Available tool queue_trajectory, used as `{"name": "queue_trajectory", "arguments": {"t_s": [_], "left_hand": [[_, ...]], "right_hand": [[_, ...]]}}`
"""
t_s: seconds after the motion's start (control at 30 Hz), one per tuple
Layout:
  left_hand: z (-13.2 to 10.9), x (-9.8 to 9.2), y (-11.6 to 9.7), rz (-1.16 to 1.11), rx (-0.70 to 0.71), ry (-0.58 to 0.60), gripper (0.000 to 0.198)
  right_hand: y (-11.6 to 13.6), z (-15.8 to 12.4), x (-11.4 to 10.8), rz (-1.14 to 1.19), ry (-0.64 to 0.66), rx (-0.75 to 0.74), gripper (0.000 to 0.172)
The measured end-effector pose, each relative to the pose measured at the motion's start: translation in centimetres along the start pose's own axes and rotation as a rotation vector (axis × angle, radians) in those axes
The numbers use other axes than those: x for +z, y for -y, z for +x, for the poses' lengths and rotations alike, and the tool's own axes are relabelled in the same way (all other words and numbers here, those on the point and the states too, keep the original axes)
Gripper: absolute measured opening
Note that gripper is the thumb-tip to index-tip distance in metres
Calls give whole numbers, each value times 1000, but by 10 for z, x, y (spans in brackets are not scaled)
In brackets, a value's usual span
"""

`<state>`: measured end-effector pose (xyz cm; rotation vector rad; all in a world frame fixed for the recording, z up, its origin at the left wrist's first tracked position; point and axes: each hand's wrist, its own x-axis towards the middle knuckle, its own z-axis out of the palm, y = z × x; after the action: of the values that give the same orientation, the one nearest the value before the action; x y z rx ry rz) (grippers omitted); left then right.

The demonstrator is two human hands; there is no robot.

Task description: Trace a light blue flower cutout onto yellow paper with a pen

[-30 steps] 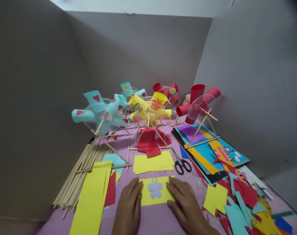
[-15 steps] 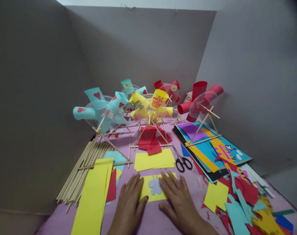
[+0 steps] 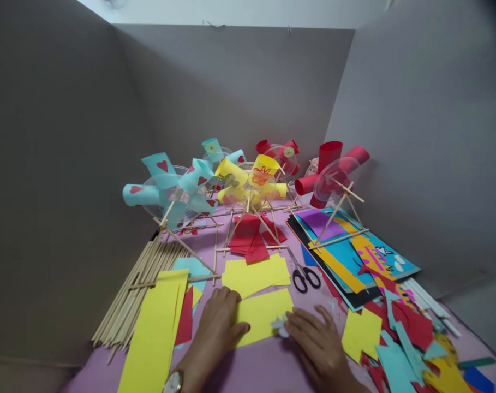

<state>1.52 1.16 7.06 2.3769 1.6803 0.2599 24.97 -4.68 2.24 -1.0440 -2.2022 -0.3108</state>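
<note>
My left hand (image 3: 219, 322), with a watch (image 3: 173, 382) at the wrist, holds the left edge of a small yellow paper rectangle (image 3: 264, 314). Its fingers are curled in and the thumb lies at the paper's lower left. A pale lavender butterfly cutout (image 3: 279, 326) is pinched in the fingertips of my right hand (image 3: 317, 341), over the paper's lower right corner. The cutout looks tilted and partly hidden by the fingers. Just beyond lie more yellow paper rectangles (image 3: 251, 275) and black-handled scissors (image 3: 306, 278).
Pinwheel models on stick frames stand behind: blue (image 3: 161, 188), yellow (image 3: 251, 183) and red (image 3: 333, 172). Long yellow strips (image 3: 151, 333) and a bundle of wooden sticks (image 3: 141, 289) lie left. Coloured sheets (image 3: 350, 262) and paper scraps (image 3: 407, 338) cover the right side.
Both hands lay flat by the yellow paper with the butterfly on it. Now my right hand has lifted the butterfly toward the lower right corner, and the paper has turned slightly.
</note>
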Motion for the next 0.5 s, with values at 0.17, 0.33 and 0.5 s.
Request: {"name": "queue_trajectory", "arguments": {"t_s": [0.17,0.33,0.5], "left_hand": [[-3,-2,-3,8,-46,23,21],[-17,-7,-1,5,-118,31,19],[-25,-11,1,-65,-191,47,22]], "right_hand": [[-21,-9,-10,-166,-26,218,21],[-20,-9,-10,-85,39,296,30],[-12,-9,-1,-8,60,294,20]]}}
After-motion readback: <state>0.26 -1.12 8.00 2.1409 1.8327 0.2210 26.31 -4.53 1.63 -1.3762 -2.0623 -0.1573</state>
